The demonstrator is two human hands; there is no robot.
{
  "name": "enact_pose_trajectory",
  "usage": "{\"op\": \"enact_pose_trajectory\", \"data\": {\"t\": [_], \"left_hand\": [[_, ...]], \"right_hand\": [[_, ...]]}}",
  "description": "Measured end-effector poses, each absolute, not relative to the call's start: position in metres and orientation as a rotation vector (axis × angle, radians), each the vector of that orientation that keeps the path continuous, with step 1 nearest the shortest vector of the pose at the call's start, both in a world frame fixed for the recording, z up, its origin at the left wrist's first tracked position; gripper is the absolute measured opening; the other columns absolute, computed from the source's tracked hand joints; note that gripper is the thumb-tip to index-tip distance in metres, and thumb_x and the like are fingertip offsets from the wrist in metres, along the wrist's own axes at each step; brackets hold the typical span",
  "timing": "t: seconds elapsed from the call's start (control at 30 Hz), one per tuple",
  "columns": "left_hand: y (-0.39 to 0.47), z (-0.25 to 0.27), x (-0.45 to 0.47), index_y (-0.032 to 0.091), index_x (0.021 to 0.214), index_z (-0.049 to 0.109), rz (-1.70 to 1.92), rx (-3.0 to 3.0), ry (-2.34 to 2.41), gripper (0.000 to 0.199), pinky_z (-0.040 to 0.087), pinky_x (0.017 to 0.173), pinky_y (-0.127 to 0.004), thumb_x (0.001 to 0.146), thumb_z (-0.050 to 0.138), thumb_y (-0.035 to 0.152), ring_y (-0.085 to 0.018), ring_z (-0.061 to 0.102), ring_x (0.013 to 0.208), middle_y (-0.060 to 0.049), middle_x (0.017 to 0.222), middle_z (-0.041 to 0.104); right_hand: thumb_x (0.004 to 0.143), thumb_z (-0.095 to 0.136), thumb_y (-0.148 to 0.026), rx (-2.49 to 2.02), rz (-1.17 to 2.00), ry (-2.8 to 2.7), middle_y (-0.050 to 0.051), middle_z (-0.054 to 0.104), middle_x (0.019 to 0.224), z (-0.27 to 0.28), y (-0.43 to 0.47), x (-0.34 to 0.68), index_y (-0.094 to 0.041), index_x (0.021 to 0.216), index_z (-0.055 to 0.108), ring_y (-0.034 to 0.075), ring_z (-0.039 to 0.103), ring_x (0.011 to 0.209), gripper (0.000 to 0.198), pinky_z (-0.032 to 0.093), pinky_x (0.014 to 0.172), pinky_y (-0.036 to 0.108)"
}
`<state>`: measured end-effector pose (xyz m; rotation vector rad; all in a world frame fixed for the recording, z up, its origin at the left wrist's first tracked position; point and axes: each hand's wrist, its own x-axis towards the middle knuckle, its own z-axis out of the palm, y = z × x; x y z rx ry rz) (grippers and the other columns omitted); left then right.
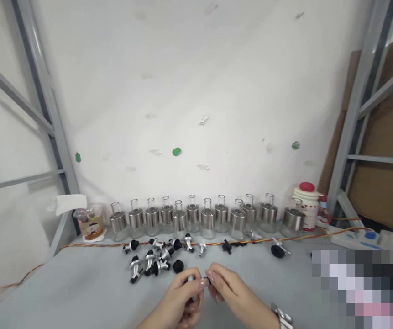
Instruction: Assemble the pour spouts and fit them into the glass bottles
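My left hand (184, 296) is closed around a small silver pourer part (190, 278), mostly hidden by the fingers. Close beside it, my right hand (229, 288) is pinched at a small black piece (208, 281) by the left thumb tip. Whether the two pieces are joined I cannot tell. Just beyond the left hand lies a round black stopper (178, 266). Several silver-and-black bottle pourers (135, 268) are scattered to the left. Ahead of my hands are a loose silver spout (201, 249) and black cross-shaped parts (227, 246).
Several glass bottles with metal sleeves (179, 222) stand along the wall. A twisted red-yellow wire (110, 245) crosses the table (80, 283). A drink cup (91, 224) stands left; a white jar (310, 214), power strip (350, 238) and black-based pourer (278, 250) are right.
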<state>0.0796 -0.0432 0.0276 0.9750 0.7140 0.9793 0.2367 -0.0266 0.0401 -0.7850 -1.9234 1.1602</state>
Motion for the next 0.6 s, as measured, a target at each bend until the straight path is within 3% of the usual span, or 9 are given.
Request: {"op": "enact_pose_trajectory", "data": {"t": [0.1, 0.27, 0.6], "left_hand": [[-0.044, 0.03, 0.077, 0.02, 0.062, 0.04, 0.959, 0.952, 0.699, 0.025, 0.009, 0.024, -0.011, 0.069, 0.059, 0.035, 0.0, 0.014, 0.029, 0.01, 0.043, 0.037], [-0.046, 0.037, 0.075, 0.02, 0.06, 0.039, 0.878, 0.919, 0.657, 0.026, 0.006, 0.024, -0.011, 0.069, 0.056, 0.038, 0.0, 0.011, 0.028, 0.01, 0.041, 0.033], [-0.043, 0.033, 0.075, 0.02, 0.056, 0.038, 0.841, 0.966, 0.656, 0.026, 0.007, 0.022, -0.013, 0.068, 0.051, 0.04, 0.0, 0.01, 0.022, 0.012, 0.033, 0.029]], "right_hand": [[0.086, 0.027, -0.05, -0.695, 1.323, -1.918, -0.003, 0.044, 0.056, 0.037, -0.027, 0.234, -0.019, 0.069, 0.044, 0.01, 0.042, 0.053, 0.039, 0.036, 0.056, 0.025], [0.077, 0.04, -0.059, -0.536, 1.684, -1.689, -0.004, 0.046, 0.053, 0.027, -0.022, 0.228, -0.018, 0.072, 0.043, 0.008, 0.042, 0.046, 0.041, 0.035, 0.044, 0.021], [0.063, 0.063, -0.053, -0.449, 2.034, -1.391, -0.003, 0.053, 0.051, 0.024, -0.019, 0.228, -0.016, 0.068, 0.045, 0.004, 0.045, 0.039, 0.041, 0.028, 0.034, 0.014]]}}
